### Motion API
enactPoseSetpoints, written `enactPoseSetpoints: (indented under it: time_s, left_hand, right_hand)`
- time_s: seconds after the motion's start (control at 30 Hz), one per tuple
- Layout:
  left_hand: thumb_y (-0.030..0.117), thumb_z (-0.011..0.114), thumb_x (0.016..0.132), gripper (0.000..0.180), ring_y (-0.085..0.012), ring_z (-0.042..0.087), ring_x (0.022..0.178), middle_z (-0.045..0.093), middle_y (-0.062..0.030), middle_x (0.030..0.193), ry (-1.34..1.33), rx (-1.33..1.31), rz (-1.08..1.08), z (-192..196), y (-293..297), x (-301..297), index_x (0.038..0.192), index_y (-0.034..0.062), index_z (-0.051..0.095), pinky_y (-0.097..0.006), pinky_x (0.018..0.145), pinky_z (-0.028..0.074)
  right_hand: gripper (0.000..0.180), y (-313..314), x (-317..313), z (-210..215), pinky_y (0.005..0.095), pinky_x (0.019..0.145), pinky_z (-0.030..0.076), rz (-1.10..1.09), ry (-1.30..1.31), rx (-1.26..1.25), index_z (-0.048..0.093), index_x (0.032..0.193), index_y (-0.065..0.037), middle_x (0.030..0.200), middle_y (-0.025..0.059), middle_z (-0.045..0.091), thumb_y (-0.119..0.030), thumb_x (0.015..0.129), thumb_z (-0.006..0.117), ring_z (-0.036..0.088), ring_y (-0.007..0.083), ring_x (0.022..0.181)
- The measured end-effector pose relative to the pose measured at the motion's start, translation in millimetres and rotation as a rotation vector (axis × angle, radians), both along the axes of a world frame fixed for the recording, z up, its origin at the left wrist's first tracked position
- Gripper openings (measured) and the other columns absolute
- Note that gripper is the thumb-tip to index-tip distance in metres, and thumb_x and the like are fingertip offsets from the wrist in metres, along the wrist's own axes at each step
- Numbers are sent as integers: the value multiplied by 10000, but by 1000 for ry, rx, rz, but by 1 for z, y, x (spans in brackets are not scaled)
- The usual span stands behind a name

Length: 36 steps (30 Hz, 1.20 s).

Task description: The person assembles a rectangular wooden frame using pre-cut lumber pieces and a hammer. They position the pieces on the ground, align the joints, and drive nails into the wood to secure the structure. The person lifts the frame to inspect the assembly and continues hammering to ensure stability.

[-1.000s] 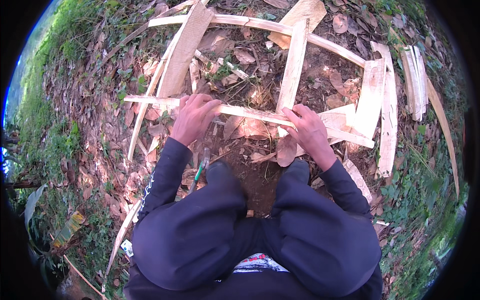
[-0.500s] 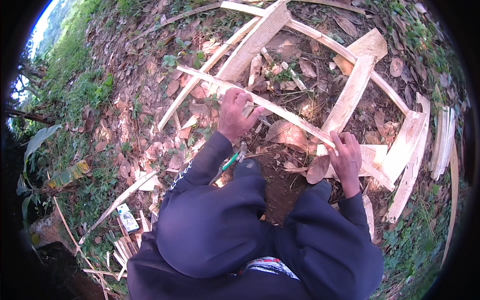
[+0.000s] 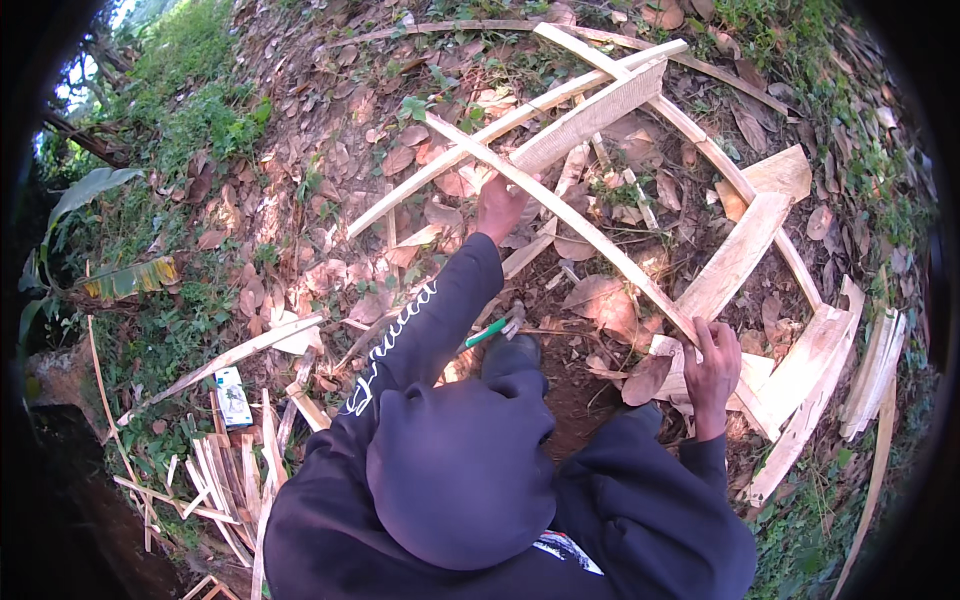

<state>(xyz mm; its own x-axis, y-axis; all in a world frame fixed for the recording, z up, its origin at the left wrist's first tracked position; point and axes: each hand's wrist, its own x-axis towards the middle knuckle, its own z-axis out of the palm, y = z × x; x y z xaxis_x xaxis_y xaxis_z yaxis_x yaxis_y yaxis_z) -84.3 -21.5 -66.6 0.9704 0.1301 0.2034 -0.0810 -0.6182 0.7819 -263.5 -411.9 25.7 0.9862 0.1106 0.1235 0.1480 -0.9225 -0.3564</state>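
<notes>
A long thin wooden strip (image 3: 590, 232) slants from upper left to lower right across a frame of pale boards. My right hand (image 3: 714, 372) pinches its lower end, fingers bent over it beside a wide flat board (image 3: 735, 255). My left hand (image 3: 501, 212) reaches under the upper part of the strip, close to the low end of a rough-sawn board (image 3: 590, 118). The strip hides its fingertips, so its grip does not show. Between my feet and the left forearm lies a green-handled hammer (image 3: 486, 334).
Another strip (image 3: 425, 188) crosses the far left of the frame. Short boards join at the right (image 3: 812, 365), with a bundle of slats (image 3: 875, 372) beyond. Loose wood pieces (image 3: 222, 480) and a blue-and-white packet (image 3: 232, 397) lie at lower left. Dry leaves (image 3: 605, 308) cover the soil.
My left hand has gone from above the strip to underneath it, with the arm stretched farther forward. My right hand stays at the strip's lower end. The view has shifted.
</notes>
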Motion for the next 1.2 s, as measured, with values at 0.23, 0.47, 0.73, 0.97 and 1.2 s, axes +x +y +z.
enactPoseSetpoints:
  time_s: [0.23, 0.47, 0.73, 0.97, 1.2]
  left_hand:
    - [229, 672, 958, 288, -370, 719, 777, 712, -231, 810, 31, 89, 8, -1, -6, 9, 968, -57, 706, -427, 680, 530]
    - [247, 664, 956, 333, -401, 680, 687, 671, -255, 742, 62, 162, -21, -2, -1, 8, 859, -69, 696, -456, 618, 495]
    - [207, 663, 943, 287, -407, 650, 682, 624, -252, 736, -12, 120, -50, 15, -18, -12, 830, -53, 615, -459, 629, 501]
    - [200, 675, 917, 260, -399, 670, 724, 657, -256, 802, 106, 132, -63, 11, -17, -11, 911, -59, 651, -432, 638, 517]
    - [179, 692, 848, 345, -325, 682, 903, 683, -223, 980, 148, 29, -121, 17, -3, -25, 1103, -45, 633, -414, 734, 534]
  right_hand:
    - [342, -2, -3, 4, 415, 797, 470, -31, 30, 31, 675, 1147, -98, 981, 82, 597, -166, 823, 758, 600, 287, 920]
    - [318, 0, -4, 14, 397, 796, 483, -14, 11, 18, 670, 1167, -66, 986, 103, 604, -126, 860, 726, 610, 298, 923]
    - [332, -8, 5, 27, 410, 759, 465, -73, 66, 80, 656, 1229, -51, 917, 126, 573, -169, 920, 687, 586, 307, 840]
    - [381, -1, 0, 14, 417, 755, 469, -43, 107, 59, 646, 1262, -63, 913, 125, 579, -170, 901, 701, 586, 307, 836]
    - [422, -1, -2, 0, 417, 750, 458, 0, 82, -24, 637, 1270, -88, 899, 91, 565, -198, 869, 707, 568, 290, 848]
